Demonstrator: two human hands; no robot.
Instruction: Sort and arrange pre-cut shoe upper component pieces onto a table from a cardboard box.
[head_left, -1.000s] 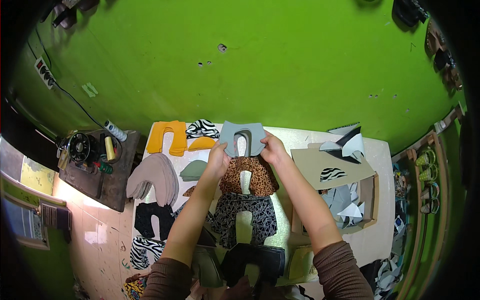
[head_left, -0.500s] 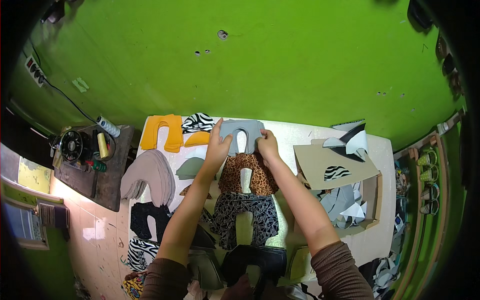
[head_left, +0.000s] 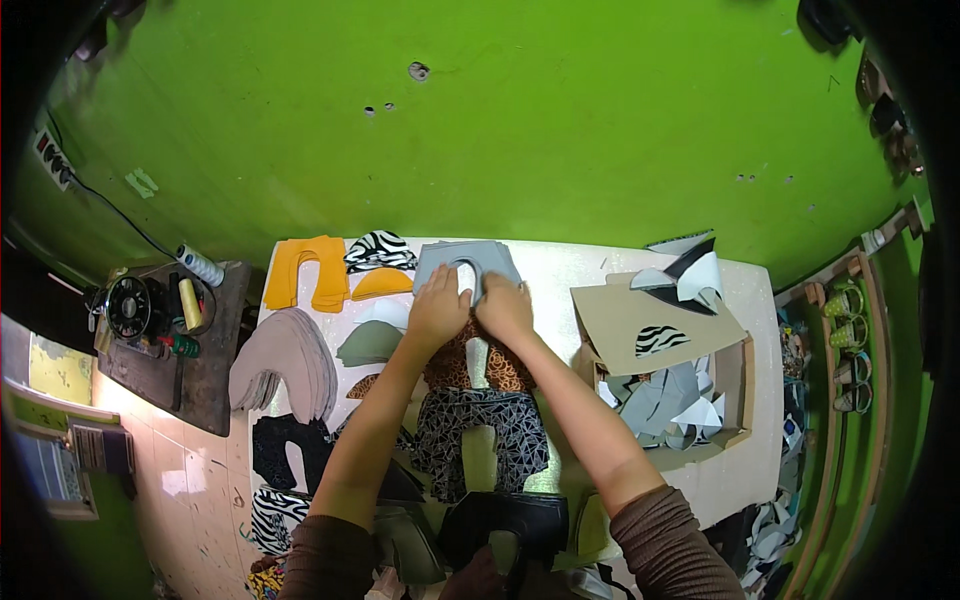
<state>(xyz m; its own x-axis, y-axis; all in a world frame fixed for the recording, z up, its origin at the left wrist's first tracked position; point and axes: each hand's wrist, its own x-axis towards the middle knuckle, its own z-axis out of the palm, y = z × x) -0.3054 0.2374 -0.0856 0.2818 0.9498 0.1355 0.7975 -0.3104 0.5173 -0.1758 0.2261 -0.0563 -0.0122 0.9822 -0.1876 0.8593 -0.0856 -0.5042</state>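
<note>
Grey U-shaped stack lies at the far edge of the white table, in the middle, its curved opening facing me. My left hand is over its left leg, fingers extended and lightly spread, thumb apart at the opening; they press on the pieces, closed around nothing. My right hand is over the right leg, fingers bent; I cannot tell whether they pinch a piece or only touch it.

Just nearer to me: brown patterned stack, partly under my hands, then black geometric-patterned stack. To the left: orange stack, zebra-print pieces beside it, and taupe stack nearer me. To the right, well apart: cardboard box with grey scraps inside, flap tilted up.
</note>
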